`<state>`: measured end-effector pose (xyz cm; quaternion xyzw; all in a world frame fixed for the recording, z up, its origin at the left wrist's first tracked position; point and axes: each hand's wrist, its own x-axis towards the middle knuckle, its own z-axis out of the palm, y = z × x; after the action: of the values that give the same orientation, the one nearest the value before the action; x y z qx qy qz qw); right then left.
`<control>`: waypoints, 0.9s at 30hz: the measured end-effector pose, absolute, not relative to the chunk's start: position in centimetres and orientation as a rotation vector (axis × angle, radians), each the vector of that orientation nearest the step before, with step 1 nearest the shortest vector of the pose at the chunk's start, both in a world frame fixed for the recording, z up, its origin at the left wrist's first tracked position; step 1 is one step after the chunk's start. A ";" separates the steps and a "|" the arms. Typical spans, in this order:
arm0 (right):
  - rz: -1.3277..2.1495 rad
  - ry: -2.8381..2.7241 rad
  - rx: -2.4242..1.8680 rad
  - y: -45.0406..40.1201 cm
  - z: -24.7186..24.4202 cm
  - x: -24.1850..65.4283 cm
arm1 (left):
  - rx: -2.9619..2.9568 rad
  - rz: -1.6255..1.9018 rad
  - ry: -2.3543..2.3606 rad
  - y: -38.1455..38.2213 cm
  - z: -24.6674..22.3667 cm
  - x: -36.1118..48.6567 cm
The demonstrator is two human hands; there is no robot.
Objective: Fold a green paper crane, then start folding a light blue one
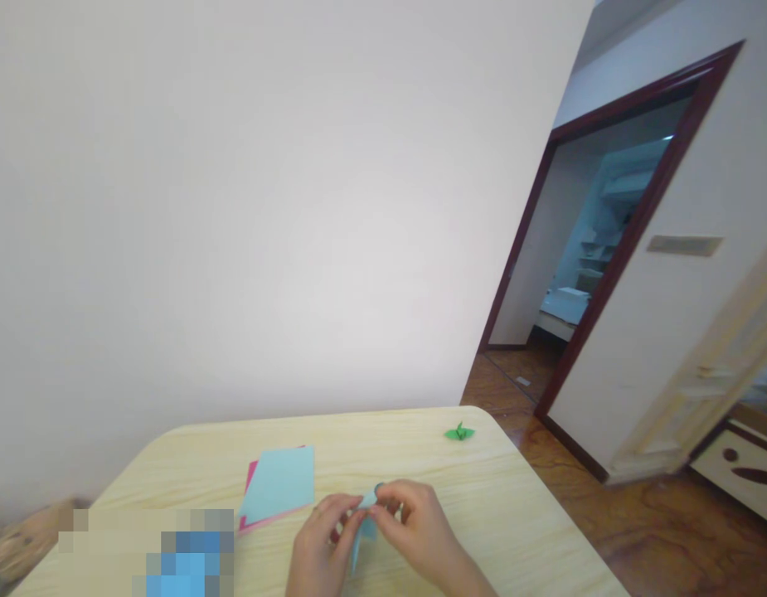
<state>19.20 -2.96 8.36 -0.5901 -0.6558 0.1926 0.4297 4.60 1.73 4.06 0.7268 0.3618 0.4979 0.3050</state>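
The folded blue paper (pixel 366 531) is pinched between my two hands, just above the table near its front edge, with one narrow end hanging down below my fingers. My left hand (pixel 324 539) and right hand (pixel 417 531) are both closed on it, fingers curled and fingertips meeting around the fold, so neither hand has let go. My fingers hide most of the paper, and I can't make out its full shape.

It should weigh almost nothing and feel crisp but soft, bending or creasing easily. I'd hold it lightly by the thick folded part, not by the thin end, which could crumple.

At about 11 o'clock from my hands, a flat blue sheet (pixel 277 485) lies on a pink sheet (pixel 247 489), the pink edge showing along its left and lower sides. At about 1 o'clock, a small green folded paper figure (pixel 459 432) sits near the far corner of the pale wood-grain table (pixel 408 439). At about 8 o'clock, a blurred patch (pixel 184 555) covers part of the table edge, so I can't tell what's there, or whether it's a container. Beyond the table at 2 o'clock, a doorway with a dark red frame (pixel 687 157) opens onto another room.
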 end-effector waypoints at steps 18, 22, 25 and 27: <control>0.343 -1.753 -1.377 -3.2 9.8 20.2 | 2.010 1.223 0.853 1.4 4.4 4.8; 0.361 -1.740 -1.370 -3.4 9.7 20.1 | 2.035 1.189 0.851 1.2 4.5 4.8; 0.366 -1.726 -1.373 -3.4 9.8 20.1 | 2.044 1.174 0.866 1.0 4.8 4.9; 0.365 -1.726 -1.376 -3.3 9.8 20.0 | 2.046 1.171 0.866 0.9 5.0 4.9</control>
<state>20.02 -3.33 9.80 -0.5533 -0.6939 0.1467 0.4368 4.93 0.85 5.03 0.7746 0.3280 0.4434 0.3096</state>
